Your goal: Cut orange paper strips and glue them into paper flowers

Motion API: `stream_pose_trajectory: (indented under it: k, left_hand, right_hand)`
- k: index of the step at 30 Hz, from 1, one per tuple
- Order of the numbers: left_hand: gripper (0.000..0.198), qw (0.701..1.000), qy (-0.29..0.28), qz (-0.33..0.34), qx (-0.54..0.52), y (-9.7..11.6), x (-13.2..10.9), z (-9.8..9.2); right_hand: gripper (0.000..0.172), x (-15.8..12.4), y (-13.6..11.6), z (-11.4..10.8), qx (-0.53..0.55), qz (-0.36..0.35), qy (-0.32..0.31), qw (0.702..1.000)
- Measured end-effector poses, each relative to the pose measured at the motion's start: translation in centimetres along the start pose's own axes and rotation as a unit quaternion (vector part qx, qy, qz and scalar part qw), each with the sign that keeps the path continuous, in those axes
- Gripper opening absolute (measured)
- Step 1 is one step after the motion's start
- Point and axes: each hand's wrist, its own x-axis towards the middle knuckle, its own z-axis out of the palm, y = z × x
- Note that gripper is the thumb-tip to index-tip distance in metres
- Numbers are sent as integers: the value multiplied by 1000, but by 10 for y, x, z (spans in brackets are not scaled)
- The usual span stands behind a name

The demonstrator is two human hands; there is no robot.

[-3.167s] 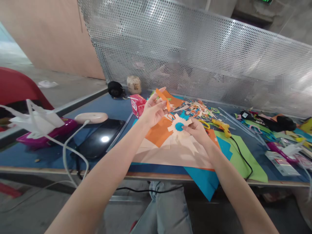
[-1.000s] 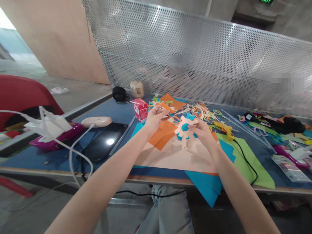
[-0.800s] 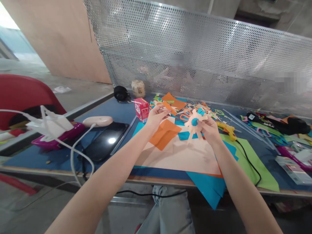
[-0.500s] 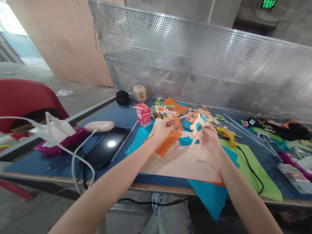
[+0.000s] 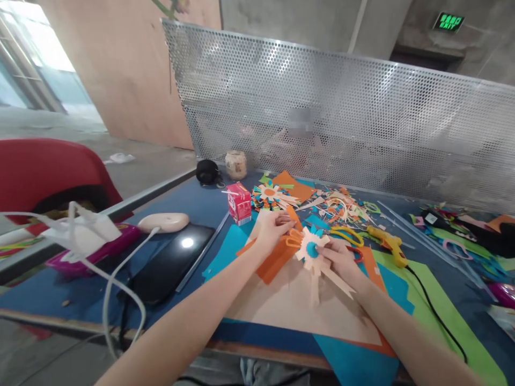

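Observation:
My right hand [image 5: 341,262] is closed on a paper flower [image 5: 309,262], pale peach with a blue centre and two hanging tails. Orange loops show at the flower's left edge; whether they are attached I cannot tell. My left hand [image 5: 273,230] pinches an orange paper strip [image 5: 293,215], just left of the flower. Under that hand lies an orange paper piece [image 5: 271,264] on a large peach sheet [image 5: 273,308]. Beyond my right hand are a yellow loop handle [image 5: 349,231] and a red one, partly hidden.
A yellow glue gun [image 5: 388,244] with a black cord rests on green paper [image 5: 438,289]. Behind are a finished-looking paper rosette [image 5: 270,192], paper scraps [image 5: 341,206] and a pink box [image 5: 240,203]. Leftward lie a black phone [image 5: 173,262] and white cables [image 5: 107,289].
My right hand has brought the flower lower and leftward, closer to my left hand. The yellow and red handles now show. The view has shifted slightly.

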Motion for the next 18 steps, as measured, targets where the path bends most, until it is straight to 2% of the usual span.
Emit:
stream_pose_trajectory:
  k: [5,10,14,18]
  left_hand:
    - [41,1000,26,-8,-4,-1,-2,1]
    - [39,999,29,-19,-2,-1,-2,-4]
    - [41,1000,19,-8,-13,-3,-2,-4]
    - [44,998,-8,-52,-21,2,-9,2]
  right_hand:
    - [27,-11,1,5,-10,-4,-5,1000]
    - [30,-13,-4,13,-6,11,11,1000]
    - [30,-12,-9,15,-18,2,-5,1000]
    - [28,-13,-16,14,-25,-16,10,1000]
